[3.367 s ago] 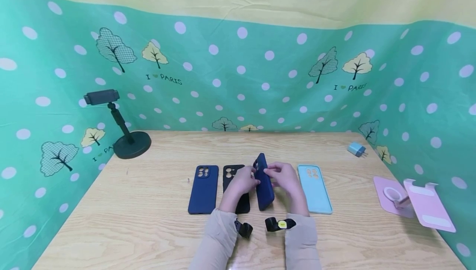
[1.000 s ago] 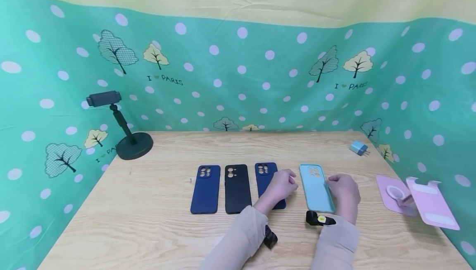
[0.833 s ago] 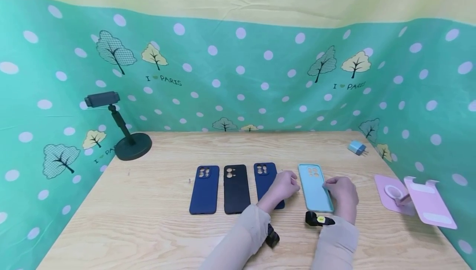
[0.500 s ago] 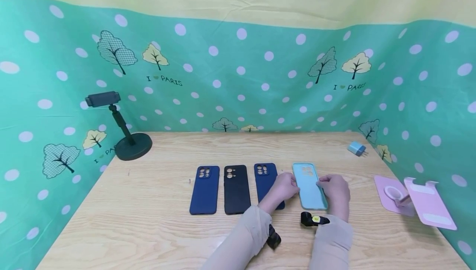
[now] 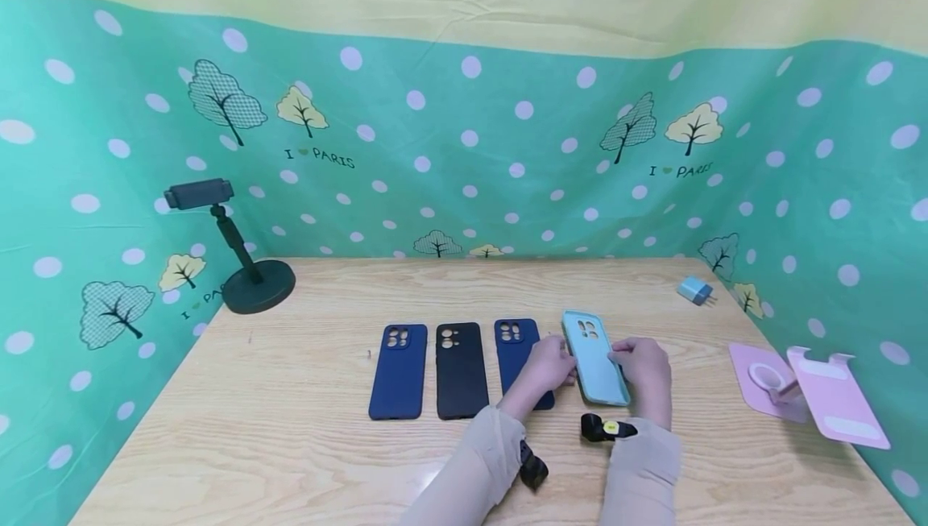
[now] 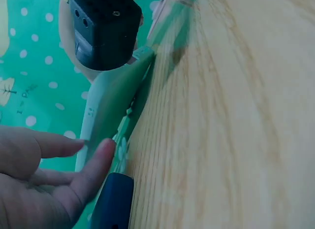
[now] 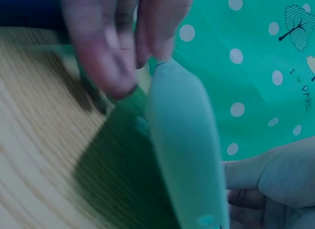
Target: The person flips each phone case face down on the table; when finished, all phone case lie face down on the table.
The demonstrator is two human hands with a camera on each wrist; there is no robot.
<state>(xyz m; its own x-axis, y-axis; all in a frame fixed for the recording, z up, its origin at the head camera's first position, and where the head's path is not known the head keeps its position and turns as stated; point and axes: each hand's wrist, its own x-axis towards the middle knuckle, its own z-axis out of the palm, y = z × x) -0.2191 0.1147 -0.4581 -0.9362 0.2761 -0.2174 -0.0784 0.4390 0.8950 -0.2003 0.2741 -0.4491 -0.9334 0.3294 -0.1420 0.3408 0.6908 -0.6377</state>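
Note:
A light blue phone case (image 5: 598,361) is tilted up off the table between both hands, its hollow side showing in the head view. My right hand (image 5: 644,365) pinches its right edge, thumb on the rim. At the opposite edge my left hand (image 5: 547,365) holds on with thumb and fingertips. The left wrist view shows the case's rim (image 6: 93,115) between the thumb and fingers of the left hand (image 6: 44,179). In the right wrist view, the right hand (image 7: 280,184) is partly hidden behind the case (image 7: 184,135). A navy phone case (image 5: 516,349) lies partly under the left forearm.
Left of the hands lie a black phone case (image 5: 461,373) and another navy phone case (image 5: 398,373). A black phone stand (image 5: 257,284) is at the back left. A blue charger plug (image 5: 696,291) and a pink folding stand (image 5: 837,401) are on the right.
Earlier both hands held the right-hand navy case, which now lies flat. The right hand then took the light blue case's edge, the left hand joined, and the case moved left and tilted up.

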